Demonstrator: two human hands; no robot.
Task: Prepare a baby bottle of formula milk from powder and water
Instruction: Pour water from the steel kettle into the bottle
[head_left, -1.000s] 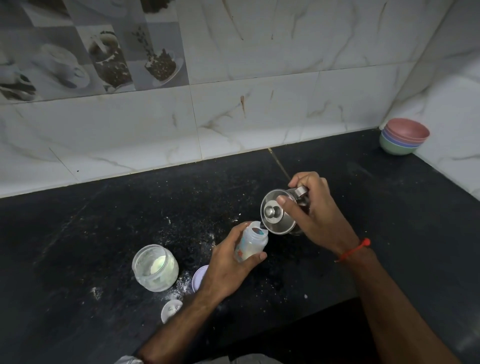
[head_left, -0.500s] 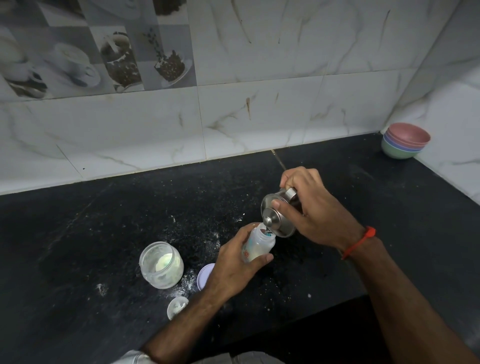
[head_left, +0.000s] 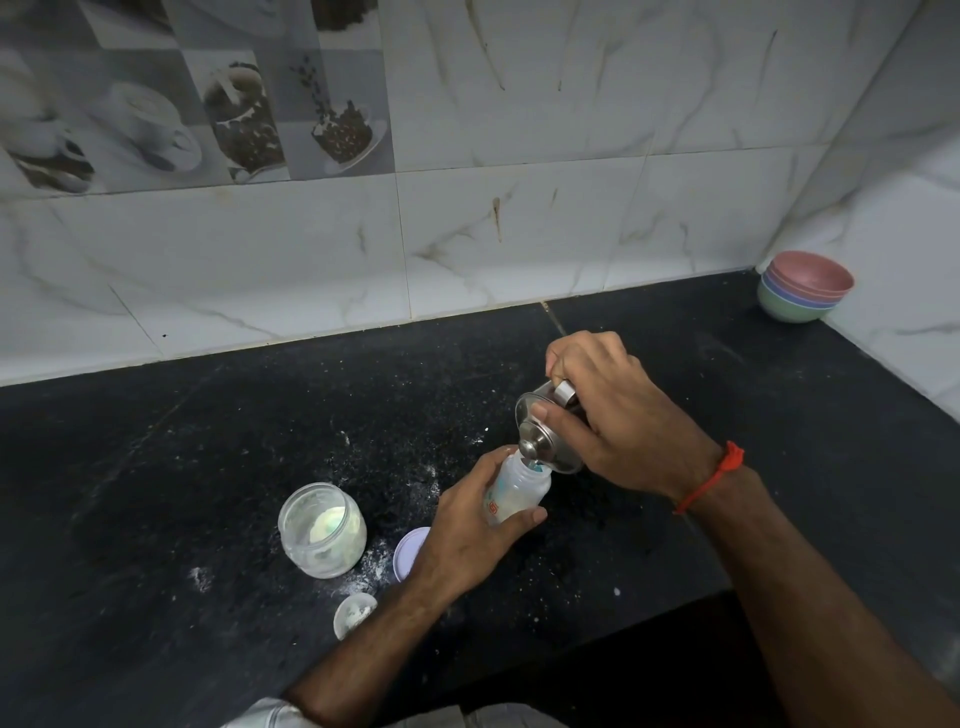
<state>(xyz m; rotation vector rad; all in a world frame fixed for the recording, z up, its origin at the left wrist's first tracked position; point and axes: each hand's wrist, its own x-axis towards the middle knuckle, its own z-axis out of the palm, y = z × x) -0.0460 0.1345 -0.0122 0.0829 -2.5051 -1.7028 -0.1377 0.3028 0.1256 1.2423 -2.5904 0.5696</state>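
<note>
Pouring water into the baby bottle, centre frame.
The right hand (head_left: 618, 415) is gripping a tilted steel lidded jug (head_left: 545, 434) over the baby bottle (head_left: 517, 491), which the left hand (head_left: 467, 535) is clasping; powder seems already added, capping and shaking are remaining.

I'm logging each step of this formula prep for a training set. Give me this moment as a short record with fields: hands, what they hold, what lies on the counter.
left hand: left hand grips the baby bottle, tilted, mouth open
right hand: right hand holds the steel jug, thumb on its lid, tipped at the bottle mouth
step: pouring into the bottle
powder jar: glass jar, open, left of the bottle
jar lid: lilac lid lying beside the jar
small cap: white cap near the counter edge
counter: black counter, powder spilled
corner: stacked bowls
</note>
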